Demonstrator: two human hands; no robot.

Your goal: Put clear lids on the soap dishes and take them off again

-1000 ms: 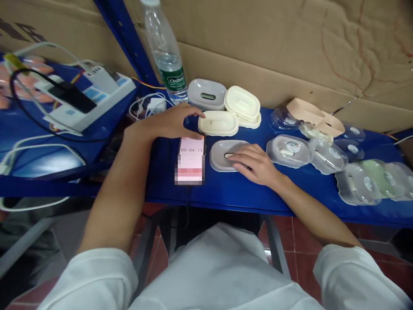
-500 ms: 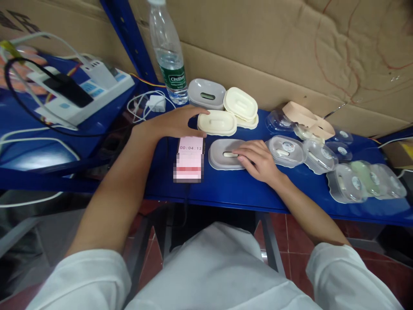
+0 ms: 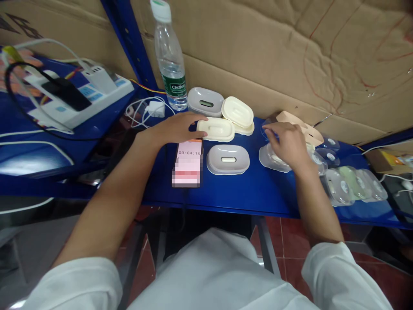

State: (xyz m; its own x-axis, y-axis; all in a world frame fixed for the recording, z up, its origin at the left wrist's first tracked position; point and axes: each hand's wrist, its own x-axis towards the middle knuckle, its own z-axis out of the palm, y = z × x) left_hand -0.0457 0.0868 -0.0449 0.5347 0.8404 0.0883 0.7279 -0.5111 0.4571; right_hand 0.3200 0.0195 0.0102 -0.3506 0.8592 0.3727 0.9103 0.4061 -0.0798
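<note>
My left hand (image 3: pixel 179 128) rests by the phone with thumb and forefinger spread around the left end of a cream oval lid (image 3: pixel 217 129). In front lies a grey oval lid (image 3: pixel 228 156) with a small white oblong piece in its central recess. My right hand (image 3: pixel 288 144) hovers over the clear-covered boxes, fingers apart, with nothing seen in it. Below it is a clear plastic box (image 3: pixel 269 158), partly hidden by the hand. Behind the left hand's lid sit another cream lid (image 3: pixel 238 112) and a grey box (image 3: pixel 205 102) with an oblong slot.
A phone (image 3: pixel 188 163) showing a timer lies by my left hand. A water bottle (image 3: pixel 174 73) stands behind it. Cables, a white charger (image 3: pixel 155 108) and a power strip (image 3: pixel 80 101) are at left. A peach-coloured holder (image 3: pixel 309 131) and several clear-covered boxes (image 3: pixel 355 183) fill the right side.
My right hand has left the grey lid and its white oblong piece and moved right, over the clear boxes. The left hand stays at the cream lid. The view has shifted slightly.
</note>
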